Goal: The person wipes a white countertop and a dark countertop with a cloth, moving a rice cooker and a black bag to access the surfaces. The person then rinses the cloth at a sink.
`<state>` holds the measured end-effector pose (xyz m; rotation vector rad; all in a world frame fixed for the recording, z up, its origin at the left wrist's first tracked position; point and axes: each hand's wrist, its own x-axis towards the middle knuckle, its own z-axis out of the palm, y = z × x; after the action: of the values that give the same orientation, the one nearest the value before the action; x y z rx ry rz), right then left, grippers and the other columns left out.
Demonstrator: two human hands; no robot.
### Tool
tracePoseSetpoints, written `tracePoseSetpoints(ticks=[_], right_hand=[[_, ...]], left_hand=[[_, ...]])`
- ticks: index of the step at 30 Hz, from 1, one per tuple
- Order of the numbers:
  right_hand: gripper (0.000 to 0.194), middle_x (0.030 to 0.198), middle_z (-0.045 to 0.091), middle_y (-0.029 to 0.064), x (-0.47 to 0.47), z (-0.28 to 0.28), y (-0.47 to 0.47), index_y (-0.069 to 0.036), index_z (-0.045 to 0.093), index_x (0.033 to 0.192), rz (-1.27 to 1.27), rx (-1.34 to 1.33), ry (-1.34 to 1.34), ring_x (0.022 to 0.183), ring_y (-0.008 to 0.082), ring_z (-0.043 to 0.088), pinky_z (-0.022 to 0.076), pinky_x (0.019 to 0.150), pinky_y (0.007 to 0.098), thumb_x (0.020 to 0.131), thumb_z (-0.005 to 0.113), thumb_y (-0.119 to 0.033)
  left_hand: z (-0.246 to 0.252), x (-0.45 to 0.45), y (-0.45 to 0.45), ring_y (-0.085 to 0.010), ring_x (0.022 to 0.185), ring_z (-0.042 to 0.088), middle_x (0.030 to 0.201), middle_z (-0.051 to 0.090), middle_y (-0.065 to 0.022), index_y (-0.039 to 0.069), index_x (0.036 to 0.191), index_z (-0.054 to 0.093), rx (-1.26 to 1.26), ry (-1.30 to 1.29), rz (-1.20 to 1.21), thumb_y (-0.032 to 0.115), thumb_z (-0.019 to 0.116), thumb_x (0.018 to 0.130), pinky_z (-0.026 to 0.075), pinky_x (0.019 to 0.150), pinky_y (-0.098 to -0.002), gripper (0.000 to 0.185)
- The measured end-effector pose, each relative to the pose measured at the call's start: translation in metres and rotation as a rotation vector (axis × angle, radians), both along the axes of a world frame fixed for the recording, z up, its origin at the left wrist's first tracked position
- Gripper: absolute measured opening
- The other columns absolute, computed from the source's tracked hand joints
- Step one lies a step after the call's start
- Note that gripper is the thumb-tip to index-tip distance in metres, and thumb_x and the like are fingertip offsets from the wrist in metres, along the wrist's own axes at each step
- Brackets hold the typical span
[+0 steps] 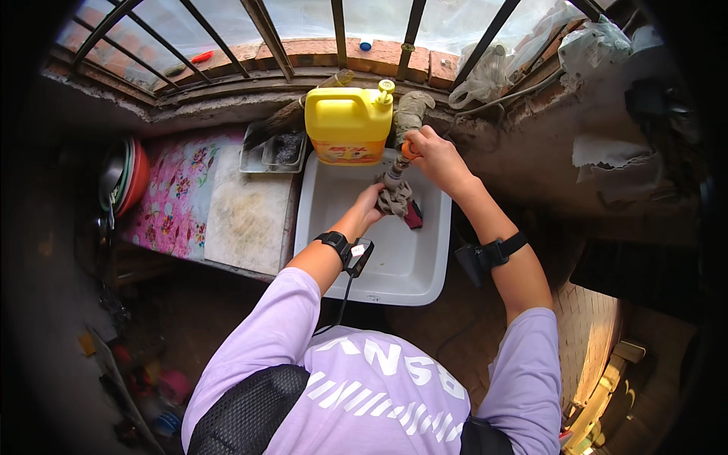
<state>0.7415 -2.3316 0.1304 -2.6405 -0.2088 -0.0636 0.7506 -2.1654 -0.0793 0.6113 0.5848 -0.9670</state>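
My right hand [437, 156] is closed around the orange handle of a water tap [410, 149], whose pipe is wrapped in cloth. Below the spout [393, 175], my left hand [369, 203] holds a crumpled grey cloth [395, 199]. A dark red piece of fabric [414, 216] hangs or lies at the cloth's lower right; whether it is part of the same cloth I cannot tell. Both hands are over a white plastic basin [369, 287]. Whether water runs from the spout is not plain.
A yellow plastic jug [347, 122] stands at the basin's far edge. Left of the basin are a worn white board [244, 222], a clear plastic tray [253, 162], a brush [278, 122], a floral cloth [176, 193] and stacked bowls [136, 176]. Window bars [339, 34] rise behind.
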Motion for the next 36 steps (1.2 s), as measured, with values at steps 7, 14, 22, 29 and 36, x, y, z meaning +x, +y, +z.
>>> tracePoseSetpoints(ticks=[7,14,22,29,36], right_hand=[[0.036,0.103,0.059,0.0142,0.002,0.002,-0.001,-0.008,0.058,0.116,0.023,-0.009,0.041,0.092,0.0384,0.064,0.0534,0.081,0.044,0.081,0.066,-0.002],[0.032,0.1,0.059,0.0138,0.002,0.001,-0.003,-0.007,0.06,0.114,0.049,-0.044,0.009,0.088,0.0378,0.065,0.0539,0.078,0.0435,0.082,0.065,-0.004],[0.027,0.095,0.058,0.0132,0.006,0.001,-0.007,-0.006,0.06,0.111,0.105,-0.09,0.013,0.084,0.0364,0.065,0.0539,0.074,0.0424,0.085,0.062,-0.005],[0.027,0.093,0.058,0.012,0.006,-0.002,-0.008,-0.008,0.06,0.111,0.133,-0.091,-0.003,0.082,0.0356,0.065,0.0537,0.072,0.0417,0.084,0.061,-0.004],[0.033,0.097,0.057,0.0121,0.001,-0.001,-0.004,-0.009,0.059,0.113,0.09,-0.05,-0.056,0.087,0.035,0.064,0.0536,0.075,0.0403,0.082,0.058,0.002]], left_hand=[[-0.013,0.017,-0.008,-0.0326,0.109,0.065,0.122,0.063,-0.0181,-0.002,0.124,0.054,0.007,0.036,0.003,0.016,0.04,0.103,0.053,0.095,-0.0503,0.031],[-0.02,0.023,-0.011,-0.0322,0.115,0.062,0.128,0.06,-0.0185,-0.002,0.127,0.052,0.056,0.033,-0.018,0.01,0.042,0.102,0.05,0.101,-0.0496,0.03],[-0.027,0.027,-0.011,-0.0339,0.106,0.066,0.119,0.063,-0.0201,-0.004,0.124,0.052,0.044,0.032,0.002,0.01,0.04,0.102,0.056,0.091,-0.0514,0.028],[-0.024,0.028,-0.011,-0.0343,0.106,0.066,0.12,0.063,-0.0204,-0.003,0.124,0.051,0.025,0.015,0.002,0.01,0.04,0.103,0.057,0.09,-0.0514,0.027],[-0.023,0.023,-0.008,-0.0351,0.106,0.066,0.121,0.062,-0.0201,-0.003,0.125,0.05,0.034,0.005,0.003,0.011,0.038,0.103,0.056,0.091,-0.0514,0.028]])
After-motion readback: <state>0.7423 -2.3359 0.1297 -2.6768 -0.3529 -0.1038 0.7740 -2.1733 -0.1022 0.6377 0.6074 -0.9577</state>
